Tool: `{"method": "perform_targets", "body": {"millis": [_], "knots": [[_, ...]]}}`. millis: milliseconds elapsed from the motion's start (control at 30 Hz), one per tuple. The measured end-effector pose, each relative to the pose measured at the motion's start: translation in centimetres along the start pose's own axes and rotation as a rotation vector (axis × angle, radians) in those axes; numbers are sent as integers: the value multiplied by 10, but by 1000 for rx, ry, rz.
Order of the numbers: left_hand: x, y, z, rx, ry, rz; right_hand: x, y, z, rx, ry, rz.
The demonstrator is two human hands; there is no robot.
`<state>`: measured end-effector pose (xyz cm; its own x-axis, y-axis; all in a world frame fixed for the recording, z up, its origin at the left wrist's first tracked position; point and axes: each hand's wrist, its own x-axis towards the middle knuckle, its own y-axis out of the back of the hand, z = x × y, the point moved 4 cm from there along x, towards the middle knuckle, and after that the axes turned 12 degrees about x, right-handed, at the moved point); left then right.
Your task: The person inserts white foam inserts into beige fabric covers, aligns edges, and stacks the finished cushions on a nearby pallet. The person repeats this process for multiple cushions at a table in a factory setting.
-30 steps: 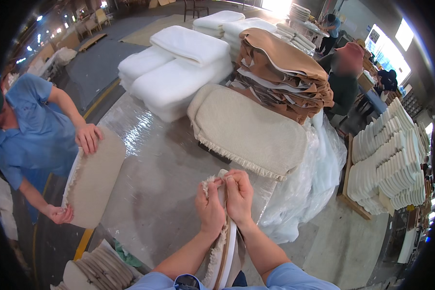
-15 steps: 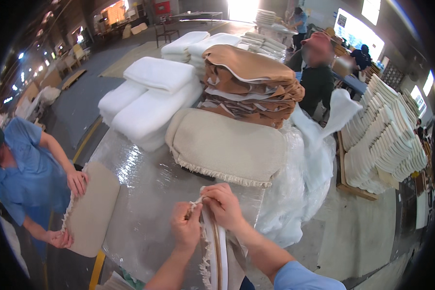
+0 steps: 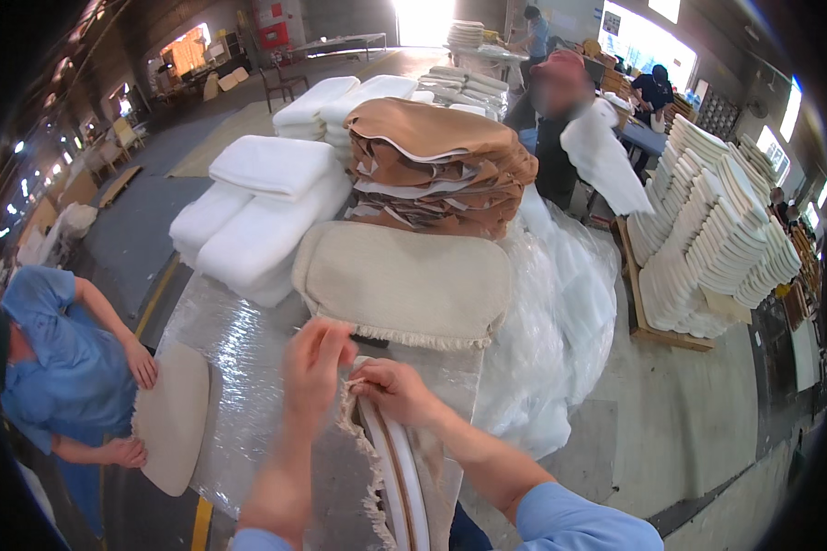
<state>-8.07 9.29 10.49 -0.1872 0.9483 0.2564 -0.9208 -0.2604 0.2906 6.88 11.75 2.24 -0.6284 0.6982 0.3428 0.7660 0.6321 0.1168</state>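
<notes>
My right hand [image 3: 390, 390] pinches the top end of a beige fabric cover [image 3: 436, 477] with a frayed edge. A white strip with a brown line down its middle [image 3: 390, 459] runs along the cover towards me; it looks like a zipper. My left hand [image 3: 314, 367] is raised just left of that end, blurred by motion, apart from the fabric as far as I can see. Whether its fingers hold anything is unclear. Beyond both hands lies a beige cushion piece [image 3: 409, 280] with a fringed near edge.
Plastic film covers the table [image 3: 234, 358]. White padding blocks [image 3: 271, 220] and a stack of brown fabric [image 3: 441, 165] stand at the back. At left, a co-worker in blue holds a beige panel [image 3: 179, 418]. Clear plastic sheeting [image 3: 556, 340] hangs at right, near stacked white pads [image 3: 712, 239].
My left hand has let go of the frayed edge and moved up and left. My right hand keeps its pinch. A person at the back now holds a white sheet more to the left.
</notes>
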Motion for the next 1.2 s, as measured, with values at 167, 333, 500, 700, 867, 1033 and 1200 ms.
{"method": "perform_targets", "body": {"millis": [167, 333, 500, 700, 867, 1033, 1200], "knots": [[59, -80, -21, -145, 138, -785, -13, -19, 8, -58, 61, 173], [43, -110, -42, -53, 345, -1162, -25, -11, 26, 104, 42, 237], [36, -116, -50, -37, 324, -1203, -35, -10, 36, 138, 25, 201], [26, -116, -39, -54, 210, -1193, -58, -17, 47, 426, -40, 195], [37, -102, -49, -815, 283, -690, -47, 10, 15, 28, 119, 224], [40, -60, -120, -988, 307, -197, -50, 18, 1, 22, 118, 307], [-23, -109, -195, -872, 683, -290, -47, 16, 5, 19, 137, 312]]}}
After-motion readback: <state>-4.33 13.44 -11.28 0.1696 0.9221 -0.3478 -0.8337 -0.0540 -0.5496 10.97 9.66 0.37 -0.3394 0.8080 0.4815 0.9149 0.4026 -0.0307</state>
